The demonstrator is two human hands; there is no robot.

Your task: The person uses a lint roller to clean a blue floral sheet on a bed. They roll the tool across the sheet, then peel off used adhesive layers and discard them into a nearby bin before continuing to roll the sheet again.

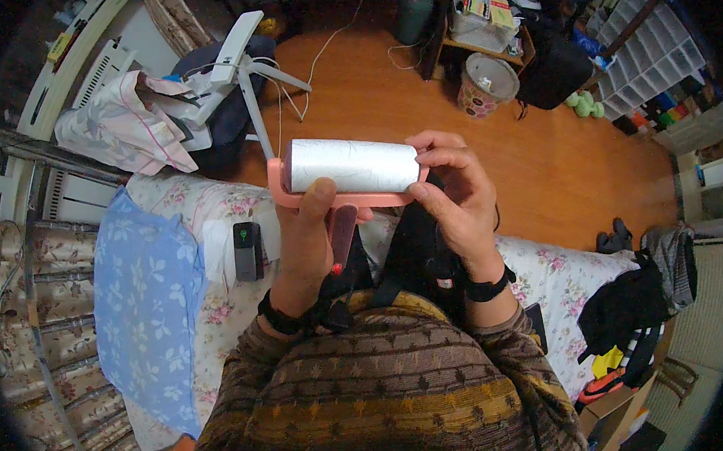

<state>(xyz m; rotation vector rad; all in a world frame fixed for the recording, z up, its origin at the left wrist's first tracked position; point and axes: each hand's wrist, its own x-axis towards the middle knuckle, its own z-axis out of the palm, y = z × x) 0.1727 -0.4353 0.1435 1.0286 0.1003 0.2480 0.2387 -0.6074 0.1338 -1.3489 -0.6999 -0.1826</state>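
A lint roller (354, 165) with a white adhesive sheet roll and a pink frame lies level across the middle of the head view. Hairs or fine fibres show on its white surface. My left hand (307, 242) holds the frame from below, its thumb on the pink bar near the short handle. At the roll's right end, the fingertips and thumb of my right hand (460, 196) pinch the sheet's edge. The fingers of my left hand are mostly hidden behind the roller.
I am on a bed with a floral sheet (553, 262). A black power bank (248, 251) and a blue patterned cloth (147, 309) lie at left, dark clothes (625, 307) at right. Beyond are a white stand (252, 95), a trash bin (487, 85), cables and a wooden floor.
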